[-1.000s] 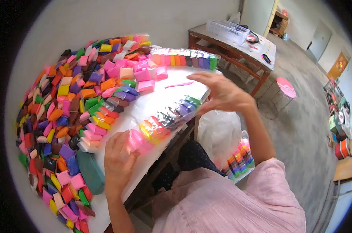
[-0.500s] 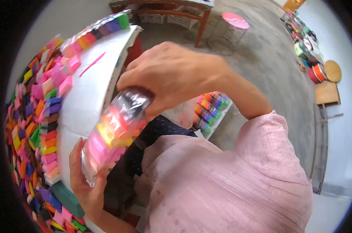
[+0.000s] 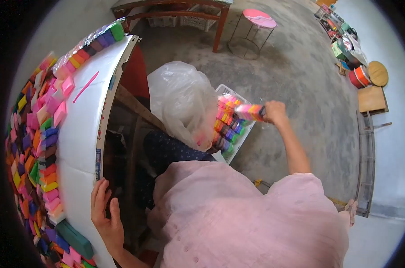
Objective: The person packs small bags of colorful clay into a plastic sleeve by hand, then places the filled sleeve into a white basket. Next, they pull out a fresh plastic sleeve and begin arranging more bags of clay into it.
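My right hand (image 3: 274, 112) is closed on one end of a clear-wrapped pack of coloured blocks (image 3: 249, 112), blurred by motion. The pack is over the upper right part of a white basket (image 3: 245, 142) on the floor, which holds several similar packs. My left hand (image 3: 107, 214) is by the edge of the white table (image 3: 84, 138), fingers apart, holding nothing. Along the table lies a row of coloured blocks (image 3: 50, 178), with a dark green block (image 3: 73, 239) at its near end.
A large heap of coloured blocks (image 3: 26, 156) covers the table's far left. Another wrapped pack (image 3: 93, 47) lies at the table's top end. A translucent plastic bag (image 3: 180, 98) stands beside the basket. Farther off are a pink-topped stool (image 3: 259, 18) and a wooden table (image 3: 173, 14).
My right hand has carried the wrapped pack from beside the table rightward to the basket. My left hand has let go of the pack's lower end. The plastic bag has come into view.
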### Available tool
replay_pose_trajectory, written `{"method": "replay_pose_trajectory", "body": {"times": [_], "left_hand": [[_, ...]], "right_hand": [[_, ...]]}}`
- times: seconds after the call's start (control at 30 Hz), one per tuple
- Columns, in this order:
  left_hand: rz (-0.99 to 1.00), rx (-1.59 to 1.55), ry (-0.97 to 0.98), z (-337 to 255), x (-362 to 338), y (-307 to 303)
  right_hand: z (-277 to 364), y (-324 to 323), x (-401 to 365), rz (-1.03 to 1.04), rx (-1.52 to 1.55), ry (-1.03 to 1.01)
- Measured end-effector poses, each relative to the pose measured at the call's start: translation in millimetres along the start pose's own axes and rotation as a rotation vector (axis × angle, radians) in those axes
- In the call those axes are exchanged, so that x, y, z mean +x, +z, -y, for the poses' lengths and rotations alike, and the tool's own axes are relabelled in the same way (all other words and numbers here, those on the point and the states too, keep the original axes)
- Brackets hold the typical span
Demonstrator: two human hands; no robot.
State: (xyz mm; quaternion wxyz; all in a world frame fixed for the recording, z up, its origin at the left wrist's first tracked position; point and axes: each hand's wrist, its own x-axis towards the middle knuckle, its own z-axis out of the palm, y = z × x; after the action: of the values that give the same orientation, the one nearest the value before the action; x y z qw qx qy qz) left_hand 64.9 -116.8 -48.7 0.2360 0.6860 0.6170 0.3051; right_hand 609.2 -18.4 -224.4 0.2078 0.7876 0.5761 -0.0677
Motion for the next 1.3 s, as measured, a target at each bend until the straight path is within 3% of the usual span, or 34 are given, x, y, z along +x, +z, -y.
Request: {"method": "replay_pose_trajectory", "body": {"times": [0.2,0.37,0.47,0.6,0.77,0.87,0.93,1.0,1.03,1.1,1.23,1.3], "left_hand": [[-0.024,0.061,0.009,3.0,1.0,4.8],[-0.049,0.079,-0.022,0.6,0.5,8.2],[-0.042,0.106,-0.035,-1.5,1.3,8.9],[-0.031,0.142,-0.053,-4.2,2.7,10.9],[-0.015,0.159,-0.041,-1.2,2.4,14.4],[0.017,0.163,-0.033,-6.6,1.0,20.1],[0.039,0.200,-0.017,-13.0,0.5,19.6],[0.070,0.150,0.005,-14.4,0.3,17.9],[0.079,0.117,-0.008,-15.7,-1.5,15.6],[0.059,0.130,0.037,-14.4,-7.4,9.1],[0.001,0.123,0.059,-20.8,-23.5,-12.2],[-0.029,0.114,0.072,-20.6,-32.2,-20.4]], "right_hand": [[12.4,125.4,49.7,0.035,0.147,0.190],[40.2,127.0,80.3,0.123,0.285,0.273],[45.1,134.4,102.5,0.025,0.410,0.247],[46.1,134.8,101.5,-0.025,0.322,0.204],[25.1,211.4,88.8,-0.067,0.214,0.273],[29.0,259.5,57.9,-0.090,0.408,0.242],[34.6,298.4,49.1,-0.085,0.521,0.103],[60.3,264.3,15.5,0.025,0.511,0.143],[64.9,277.7,19.5,0.065,0.601,0.065],[96.0,246.5,24.5,0.032,0.591,0.038],[159.6,164.7,67.7,-0.459,0.970,-0.324],[191.8,51.6,45.8,-0.595,0.985,-0.488]]}}
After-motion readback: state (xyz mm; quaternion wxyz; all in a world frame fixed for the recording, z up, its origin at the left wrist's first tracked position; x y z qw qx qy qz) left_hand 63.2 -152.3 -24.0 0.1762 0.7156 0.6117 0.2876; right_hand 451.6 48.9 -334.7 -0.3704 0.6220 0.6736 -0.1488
